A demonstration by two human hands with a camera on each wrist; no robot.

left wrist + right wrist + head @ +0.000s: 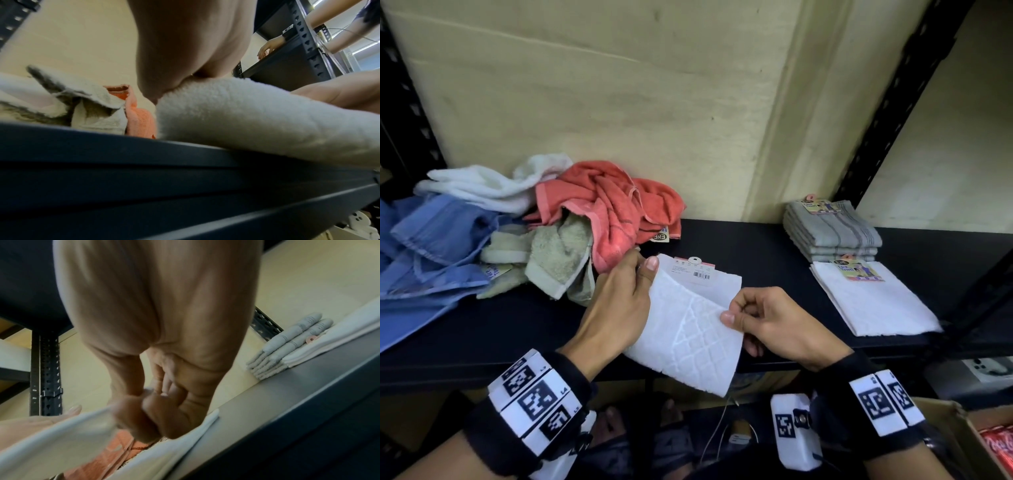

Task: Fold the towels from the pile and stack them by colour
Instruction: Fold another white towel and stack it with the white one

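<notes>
The white towel [688,329] hangs over the shelf [774,246] front edge. The left hand [616,308] pinches its far corner, the right hand [767,318] pinches the near flap; align edges before pressing flat.

The head view is evenly, rather dimly lit and sharp at centre, with wide-angle bending of the rack posts [914,102] at the upper edges. The left wrist view is soft, brightest at upper right. The right wrist view shows motion blur, worst at lower left.
</notes>
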